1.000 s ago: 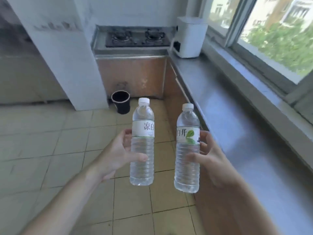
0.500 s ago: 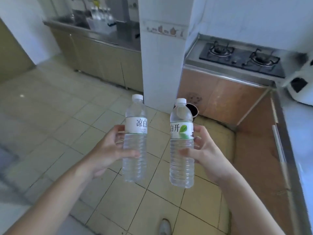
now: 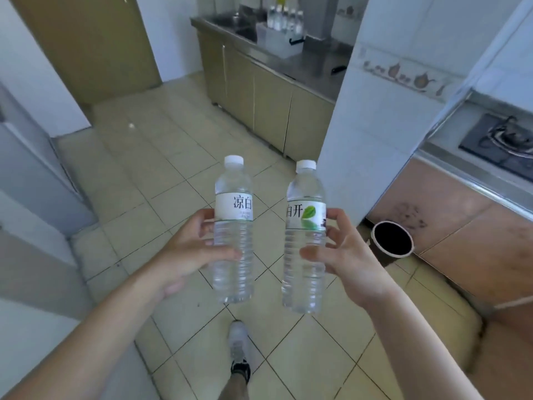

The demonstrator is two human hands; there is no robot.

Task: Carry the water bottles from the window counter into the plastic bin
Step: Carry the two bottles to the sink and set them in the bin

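My left hand [image 3: 191, 249] grips one clear water bottle [image 3: 234, 197] upright at chest height, white cap up, white label with dark characters. My right hand [image 3: 343, 255] holds a second clear water bottle [image 3: 305, 194] upright beside it, its label showing a green leaf. The two bottles are apart by a hand's width. Far ahead, on the steel counter, stands a translucent plastic bin [image 3: 281, 43] with several capped bottles [image 3: 284, 20] upright in it.
A white tiled pillar [image 3: 383, 111] stands ahead on the right, with a black waste bin [image 3: 392, 239] at its foot. A gas hob [image 3: 501, 142] sits on the right counter. Olive cabinets [image 3: 259, 93] run under the far counter. My shoe [image 3: 238, 342] is on the tiled floor.
The view has swung left, away from the window counter and stove, so the far counter with the plastic bin comes into view. Both hands keep their bottles upright in front of me.
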